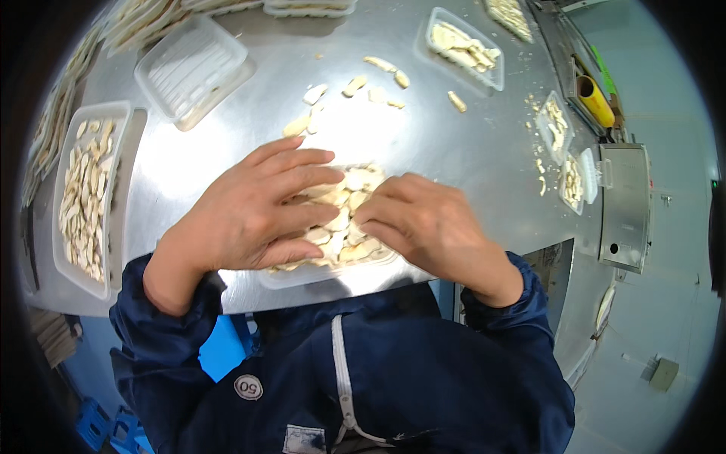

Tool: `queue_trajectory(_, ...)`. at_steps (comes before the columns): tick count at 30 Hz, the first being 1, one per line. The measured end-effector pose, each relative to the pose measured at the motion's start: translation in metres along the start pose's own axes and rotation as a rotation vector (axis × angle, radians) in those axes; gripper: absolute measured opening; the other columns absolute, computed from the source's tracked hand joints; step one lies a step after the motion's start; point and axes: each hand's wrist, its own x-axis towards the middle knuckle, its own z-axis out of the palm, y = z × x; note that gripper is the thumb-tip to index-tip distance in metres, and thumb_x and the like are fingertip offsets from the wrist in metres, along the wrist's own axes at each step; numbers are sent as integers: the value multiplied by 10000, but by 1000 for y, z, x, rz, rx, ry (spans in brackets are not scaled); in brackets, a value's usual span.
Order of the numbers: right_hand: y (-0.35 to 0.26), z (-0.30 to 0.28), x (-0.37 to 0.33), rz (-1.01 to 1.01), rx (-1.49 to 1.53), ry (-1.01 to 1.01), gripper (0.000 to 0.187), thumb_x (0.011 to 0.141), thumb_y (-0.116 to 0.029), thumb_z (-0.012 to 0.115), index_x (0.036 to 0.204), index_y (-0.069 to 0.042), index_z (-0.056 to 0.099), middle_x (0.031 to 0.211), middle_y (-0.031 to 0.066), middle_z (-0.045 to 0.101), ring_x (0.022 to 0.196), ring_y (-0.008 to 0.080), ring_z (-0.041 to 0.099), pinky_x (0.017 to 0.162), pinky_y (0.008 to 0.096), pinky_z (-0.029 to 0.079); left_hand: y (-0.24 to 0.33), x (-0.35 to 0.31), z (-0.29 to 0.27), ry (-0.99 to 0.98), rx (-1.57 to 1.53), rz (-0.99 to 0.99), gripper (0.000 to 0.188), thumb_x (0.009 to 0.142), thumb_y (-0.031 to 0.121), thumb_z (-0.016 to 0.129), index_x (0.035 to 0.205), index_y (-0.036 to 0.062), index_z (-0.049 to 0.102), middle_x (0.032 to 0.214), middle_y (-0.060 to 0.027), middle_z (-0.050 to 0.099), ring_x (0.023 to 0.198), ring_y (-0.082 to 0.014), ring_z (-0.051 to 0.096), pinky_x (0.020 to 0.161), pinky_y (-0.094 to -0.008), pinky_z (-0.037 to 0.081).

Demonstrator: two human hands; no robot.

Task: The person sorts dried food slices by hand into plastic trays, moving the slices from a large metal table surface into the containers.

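In front of me, close to the table's near edge, a shallow clear plastic tray [302, 278] is filled with pale cream slices [349, 246] of some food, their kind hard to tell. My left hand [261, 204] lies over the tray's left side with its fingers spread across the slices. From the right, my right hand [423, 219] reaches in with its fingers bent together, pinching a pale slice at the middle of the heap. Its fingertips partly hide that slice. Several loose slices [354, 85] lie on the metal just beyond the tray.
A larger white tray of slices [85, 204] stands at the left. Beyond it, a translucent tray [193, 68] shows its ribbed bottom. Another filled tray [467, 50] is at the far right. Small containers [572, 185] and crumbs lie near the right edge of the steel table [484, 159].
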Motion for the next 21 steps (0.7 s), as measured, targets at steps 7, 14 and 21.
queue_trajectory(7, 47, -30, 17, 340, -17, 166, 141, 952, -171, 737, 1074, -108, 770, 1039, 71, 734, 952, 288, 706, 807, 410, 582, 4, -1, -11, 34, 12, -36, 474, 916, 506, 752, 1171, 108, 781, 1420, -121, 645, 1413, -381, 553, 1209, -593, 399)
queue_trajectory(14, 139, -34, 11, 534, -390, 304, 231, 988, -287, 719, 1102, -89, 756, 1102, 125, 727, 976, 337, 710, 845, 448, 563, -4, 4, -10, 111, 15, 7, 405, 874, 372, 836, 1180, 116, 764, 1371, -113, 652, 1369, -373, 574, 1168, -566, 444)
queue_trajectory(21, 127, -38, 11, 636, -212, 271, 217, 957, -293, 736, 1062, -103, 730, 1021, 73, 752, 974, 316, 723, 819, 449, 581, 0, 2, -14, 114, 16, -27, 384, 839, 327, 859, 1152, 119, 780, 1359, -107, 665, 1354, -352, 591, 1161, -539, 461)
